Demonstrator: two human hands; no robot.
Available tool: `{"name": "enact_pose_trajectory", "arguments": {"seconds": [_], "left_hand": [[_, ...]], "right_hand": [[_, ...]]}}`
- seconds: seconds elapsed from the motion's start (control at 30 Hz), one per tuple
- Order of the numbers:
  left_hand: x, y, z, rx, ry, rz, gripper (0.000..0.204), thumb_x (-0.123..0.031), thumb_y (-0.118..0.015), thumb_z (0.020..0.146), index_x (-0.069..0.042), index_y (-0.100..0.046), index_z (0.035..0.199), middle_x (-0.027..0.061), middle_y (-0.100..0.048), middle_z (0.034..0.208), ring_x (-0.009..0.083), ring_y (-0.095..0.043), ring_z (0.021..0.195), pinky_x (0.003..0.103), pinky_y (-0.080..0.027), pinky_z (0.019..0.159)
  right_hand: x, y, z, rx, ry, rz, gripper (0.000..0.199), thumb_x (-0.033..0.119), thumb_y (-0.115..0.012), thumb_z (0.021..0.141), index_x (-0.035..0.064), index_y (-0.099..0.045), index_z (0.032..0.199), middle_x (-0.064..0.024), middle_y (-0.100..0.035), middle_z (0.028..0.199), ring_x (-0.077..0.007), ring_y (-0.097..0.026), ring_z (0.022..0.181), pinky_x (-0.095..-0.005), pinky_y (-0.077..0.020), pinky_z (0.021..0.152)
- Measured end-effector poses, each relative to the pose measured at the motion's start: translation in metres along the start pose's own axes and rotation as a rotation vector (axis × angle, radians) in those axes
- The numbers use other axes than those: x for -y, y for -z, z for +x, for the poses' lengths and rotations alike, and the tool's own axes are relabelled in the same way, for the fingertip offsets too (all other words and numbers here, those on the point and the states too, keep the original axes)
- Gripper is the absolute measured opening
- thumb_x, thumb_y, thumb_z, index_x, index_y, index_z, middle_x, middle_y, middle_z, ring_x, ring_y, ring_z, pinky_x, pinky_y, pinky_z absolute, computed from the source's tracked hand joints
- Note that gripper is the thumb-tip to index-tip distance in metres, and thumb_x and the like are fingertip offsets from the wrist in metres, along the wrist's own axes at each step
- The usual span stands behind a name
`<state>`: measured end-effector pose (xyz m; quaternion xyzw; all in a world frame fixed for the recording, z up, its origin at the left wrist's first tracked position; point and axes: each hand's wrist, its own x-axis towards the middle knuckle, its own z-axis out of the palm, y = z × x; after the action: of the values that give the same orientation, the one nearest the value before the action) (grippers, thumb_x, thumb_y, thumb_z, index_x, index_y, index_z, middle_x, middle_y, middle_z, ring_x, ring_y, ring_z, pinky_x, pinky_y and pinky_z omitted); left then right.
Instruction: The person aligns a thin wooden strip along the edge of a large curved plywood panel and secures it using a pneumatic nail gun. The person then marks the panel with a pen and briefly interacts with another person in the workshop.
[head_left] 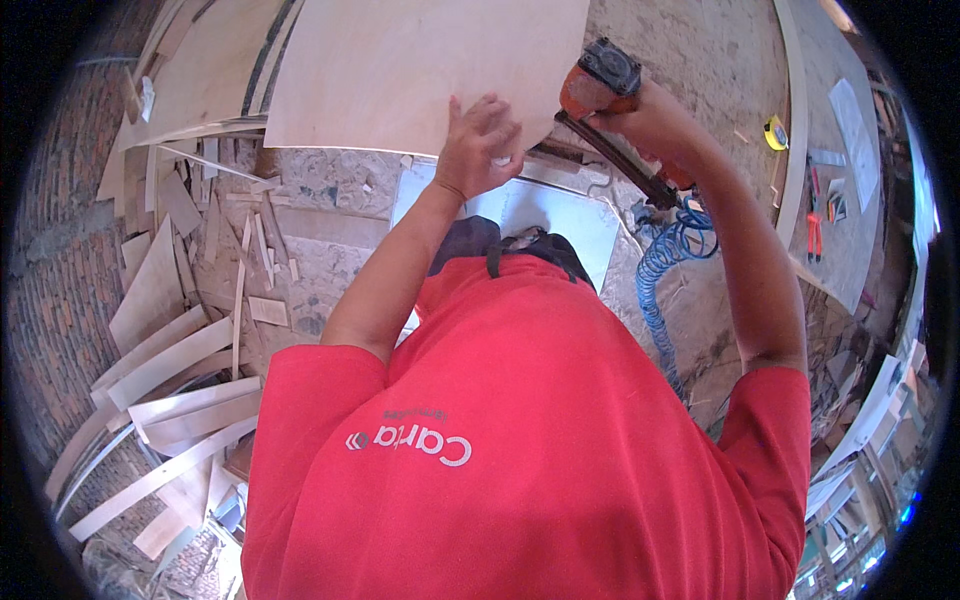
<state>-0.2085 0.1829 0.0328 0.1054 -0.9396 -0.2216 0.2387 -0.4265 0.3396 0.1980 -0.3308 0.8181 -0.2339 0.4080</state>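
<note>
A worker in a red shirt (530, 430) bends over a pale panel (400, 70), the right hand (648, 122) closed around the grip of an orange-and-black nail gun (600, 88) beside the panel's near right corner. The left hand (482, 150) is open at the near edge, fingers apart and loosely bent; from where I stand, I cannot tell whether it presses on the wood. A small white patch by its thumb is too small to make out. A coiled blue hose (655, 280) hangs below the gun. To the worker's right, a yellow tape measure (776, 133) sits by the left edge of a counter (815, 65), which carries red-handled pliers (815, 235) near its near left corner and a white sheet (855, 130) farther right. Wood offcuts (180, 350) lie heaped at the worker's left.
</note>
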Motion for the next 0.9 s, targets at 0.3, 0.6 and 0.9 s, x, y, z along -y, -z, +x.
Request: {"name": "enact_pose_trajectory", "arguments": {"seconds": [0.3, 0.6, 0.9], "left_hand": [[0.000, 0.000, 0.000, -0.009, -0.021, 0.017, 0.037, -0.026, -0.081, 0.074, -0.016, -0.076, 0.109, 0.0095, -0.062, 0.134, 0.0305, -0.052, 0.136, 0.071, -0.022, 0.115], [0.000, -0.001, 0.000, -0.012, -0.023, 0.024, 0.037, -0.025, -0.082, 0.073, -0.016, -0.075, 0.109, 0.0088, -0.062, 0.134, 0.0300, -0.052, 0.136, 0.071, -0.023, 0.115], [0.002, -0.004, -0.001, -0.040, -0.032, -0.005, 0.035, -0.030, -0.079, 0.073, -0.014, -0.076, 0.105, 0.0088, -0.061, 0.133, 0.0288, -0.051, 0.137, 0.070, -0.019, 0.117]], "right_hand": [[0.002, -0.009, 0.000, -0.014, 0.042, -0.019, 0.037, 0.021, -0.081, 0.083, 0.0124, -0.075, 0.118, -0.0039, -0.076, 0.098, -0.0141, -0.065, 0.080, -0.0337, -0.0510, 0.070], [0.005, -0.007, -0.003, 0.002, -0.055, 0.035, 0.036, 0.018, -0.078, 0.084, 0.0106, -0.074, 0.119, -0.0047, -0.076, 0.101, -0.0152, -0.066, 0.086, -0.0330, -0.0517, 0.076], [-0.015, -0.017, 0.004, -0.038, 0.131, 0.066, 0.043, 0.019, -0.082, 0.084, 0.0103, -0.069, 0.125, -0.0009, -0.070, 0.086, -0.0099, -0.057, 0.065, -0.0284, -0.0475, 0.055]]}}
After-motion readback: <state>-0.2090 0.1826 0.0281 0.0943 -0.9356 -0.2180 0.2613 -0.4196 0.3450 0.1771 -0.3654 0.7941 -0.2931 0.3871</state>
